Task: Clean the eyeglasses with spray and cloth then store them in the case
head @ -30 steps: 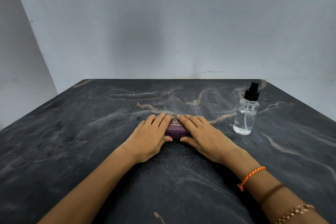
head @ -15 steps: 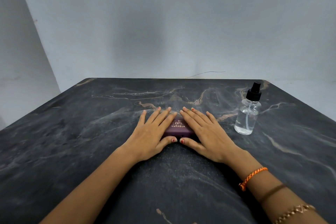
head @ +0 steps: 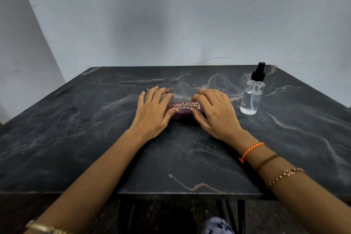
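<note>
My left hand (head: 153, 109) grips the left end of the eyeglass case (head: 185, 110): fingers curl over its far edge, thumb sets against the near edge. My right hand (head: 213, 111) mirrors this on the right end, thumb low at the front and fingers bent over the top. Both hands clamp the case, one at each end, so the middle of the lid stays exposed. I judge this two-point hold serves to steady the base while the lid is handled; the seam looks shut, though my fingers hide most of it.

The case lies flat on the dark marble table (head: 95, 138), centred in front of me, long side toward me. Gold lettering on the maroon lid reads "PRINCE OPTICALS", with "ROURKELA" below; a line of small digits above is too fine to read.

The spray bottle (head: 251, 94) stands upright to the right of the case, apart from my right hand. It carries no readable label. Neither eyeglasses nor cloth are visible.
</note>
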### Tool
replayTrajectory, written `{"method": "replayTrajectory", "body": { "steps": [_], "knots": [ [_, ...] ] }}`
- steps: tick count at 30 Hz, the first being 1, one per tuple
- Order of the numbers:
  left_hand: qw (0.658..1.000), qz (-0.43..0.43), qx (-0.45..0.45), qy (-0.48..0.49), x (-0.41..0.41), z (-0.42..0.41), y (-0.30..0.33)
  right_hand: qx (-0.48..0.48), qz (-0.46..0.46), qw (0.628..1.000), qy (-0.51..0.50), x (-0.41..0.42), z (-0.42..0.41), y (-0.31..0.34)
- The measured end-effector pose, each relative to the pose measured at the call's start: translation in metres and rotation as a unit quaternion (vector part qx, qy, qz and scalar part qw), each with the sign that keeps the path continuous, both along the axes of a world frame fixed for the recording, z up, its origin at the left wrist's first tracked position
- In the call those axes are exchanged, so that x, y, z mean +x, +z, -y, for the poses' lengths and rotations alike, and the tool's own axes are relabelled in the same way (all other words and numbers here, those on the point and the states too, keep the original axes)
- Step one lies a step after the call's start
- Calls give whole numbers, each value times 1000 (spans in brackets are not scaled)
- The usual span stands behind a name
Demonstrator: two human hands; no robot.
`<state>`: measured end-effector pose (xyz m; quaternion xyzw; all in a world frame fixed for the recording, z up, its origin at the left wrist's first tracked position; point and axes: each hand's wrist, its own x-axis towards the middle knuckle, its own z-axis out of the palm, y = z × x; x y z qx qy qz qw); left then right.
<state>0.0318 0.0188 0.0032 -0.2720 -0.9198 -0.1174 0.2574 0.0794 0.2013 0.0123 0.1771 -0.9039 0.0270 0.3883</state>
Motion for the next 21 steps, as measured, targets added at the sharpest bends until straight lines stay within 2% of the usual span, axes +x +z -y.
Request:
{"method": "replayTrajectory", "body": {
  "steps": [4,11,18,21],
  "knots": [
    [1000,-20,-7,-14,10,-1,0,29,-1,999,-23,5,3,-2],
    [999,-21,17,-21,10,3,-1,-27,48,998,-39,6,10,-4],
    [998,35,47,4,10,-8,-1,-13,119,992,-46,-2,1,-4],
    [998,47,51,11,15,-5,-5,-9,111,992,-52,-2,0,-13]
  ]
}}
